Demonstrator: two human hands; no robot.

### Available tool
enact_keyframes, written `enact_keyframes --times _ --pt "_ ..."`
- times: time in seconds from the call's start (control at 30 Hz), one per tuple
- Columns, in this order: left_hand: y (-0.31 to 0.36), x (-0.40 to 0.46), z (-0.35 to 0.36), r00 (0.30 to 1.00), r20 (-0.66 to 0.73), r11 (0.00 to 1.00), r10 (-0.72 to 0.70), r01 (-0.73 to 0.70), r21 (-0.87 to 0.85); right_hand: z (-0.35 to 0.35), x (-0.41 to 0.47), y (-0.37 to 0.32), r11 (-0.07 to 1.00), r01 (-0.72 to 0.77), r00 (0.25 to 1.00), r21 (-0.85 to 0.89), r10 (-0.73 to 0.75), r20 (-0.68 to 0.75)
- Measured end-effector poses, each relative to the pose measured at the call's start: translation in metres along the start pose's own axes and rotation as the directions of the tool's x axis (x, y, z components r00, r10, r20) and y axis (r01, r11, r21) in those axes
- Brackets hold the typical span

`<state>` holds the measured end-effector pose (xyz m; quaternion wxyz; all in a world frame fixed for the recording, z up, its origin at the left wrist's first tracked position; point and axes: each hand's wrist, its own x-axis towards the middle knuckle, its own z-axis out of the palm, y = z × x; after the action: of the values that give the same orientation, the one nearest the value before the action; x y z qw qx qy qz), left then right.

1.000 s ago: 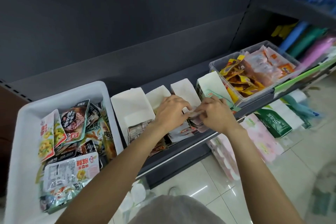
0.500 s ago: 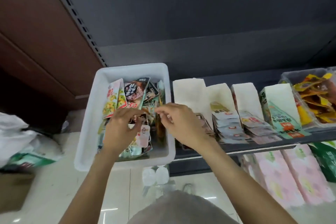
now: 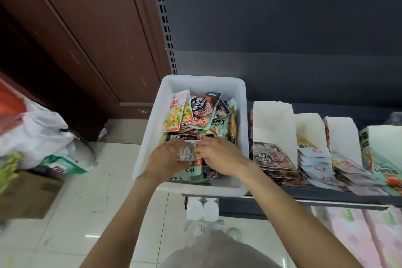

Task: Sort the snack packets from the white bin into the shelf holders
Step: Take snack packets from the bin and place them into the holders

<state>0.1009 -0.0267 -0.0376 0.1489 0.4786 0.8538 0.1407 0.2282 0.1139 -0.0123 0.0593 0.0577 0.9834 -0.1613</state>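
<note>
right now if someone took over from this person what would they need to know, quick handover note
Left hand and right hand: both are down in the white bin, together pinching one pale printed packet over the pile.
Bin: sits at the left end of the shelf, with many mixed packets left inside.
Holders: the white paper holders to the right of the bin already hold fanned stacks of packets, sorted by type.
Done: several packets filed.
Left: lift this one, match it to its holder, then empty the rest of the bin.
</note>
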Motion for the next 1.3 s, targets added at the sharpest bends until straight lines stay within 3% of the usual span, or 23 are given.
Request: enact_keyframes --times 0.07,0.17,0.23,0.3,0.33,0.43,0.57,0.63,0.73,0.8,0.93,1.03,1.13,1.2,1.3 --pt "0.002 0.000 -0.006 0.981 -0.185 0.995 0.059 -0.073 -0.072 -0.009 -0.004 0.008 0.995 -0.016 0.978 0.101 0.036 -0.205" --pt "0.010 0.002 -0.021 0.909 -0.412 0.986 0.070 -0.125 -0.109 -0.029 -0.012 0.015 0.914 -0.079 0.869 0.399 0.259 -0.422" --pt "0.022 0.005 -0.032 0.928 -0.370 0.960 0.046 -0.144 -0.242 -0.043 -0.019 0.015 0.731 -0.077 0.792 0.678 0.458 -0.404" --pt "0.033 0.008 -0.039 0.973 -0.231 0.891 0.016 -0.119 -0.439 -0.053 -0.025 0.017 0.536 -0.093 0.804 0.839 0.537 -0.254" --pt "0.037 0.010 -0.040 0.983 -0.182 0.864 0.015 -0.104 -0.492 -0.057 -0.030 0.017 0.512 -0.113 0.823 0.852 0.528 -0.208" --pt "0.046 0.015 -0.042 0.985 -0.165 0.875 0.056 -0.128 -0.467 -0.062 -0.045 0.017 0.632 -0.139 0.825 0.763 0.499 -0.263" --pt "0.073 0.027 -0.043 0.980 -0.162 0.830 0.120 -0.188 -0.525 -0.064 -0.074 0.016 0.839 -0.160 0.738 0.520 0.451 -0.502" --pt "0.092 0.034 -0.040 0.973 -0.153 0.790 0.174 -0.231 -0.568 -0.068 -0.095 0.023 0.808 -0.136 0.696 0.574 0.490 -0.525" --pt "0.125 0.047 -0.029 0.929 -0.195 0.763 0.316 -0.371 -0.530 -0.074 -0.134 0.035 0.653 -0.072 0.646 0.754 0.606 -0.464" --pt "0.155 0.056 -0.020 0.897 -0.221 0.733 0.384 -0.441 -0.517 -0.075 -0.162 0.044 0.629 -0.053 0.558 0.776 0.663 -0.499" --pt "0.210 0.073 0.006 0.869 -0.199 0.733 0.454 -0.491 -0.470 -0.076 -0.222 0.073 0.724 -0.196 0.266 0.661 0.688 -0.675" --pt "0.234 0.081 0.021 0.878 -0.099 0.786 0.468 -0.465 -0.408 -0.076 -0.254 0.096 0.740 -0.333 0.161 0.584 0.655 -0.738" --pt "0.265 0.086 0.038 0.866 -0.036 0.813 0.499 -0.482 -0.326 -0.063 -0.280 0.129 0.722 -0.395 0.186 0.568 0.669 -0.720" --pt "0.283 0.092 0.050 0.857 -0.003 0.826 0.516 -0.498 -0.264 -0.056 -0.285 0.148 0.723 -0.454 0.235 0.520 0.661 -0.713" --pt "0.301 0.103 0.070 0.829 0.031 0.830 0.558 -0.557 -0.038 -0.052 -0.279 0.169 0.757 -0.464 0.332 0.459 0.630 -0.702"
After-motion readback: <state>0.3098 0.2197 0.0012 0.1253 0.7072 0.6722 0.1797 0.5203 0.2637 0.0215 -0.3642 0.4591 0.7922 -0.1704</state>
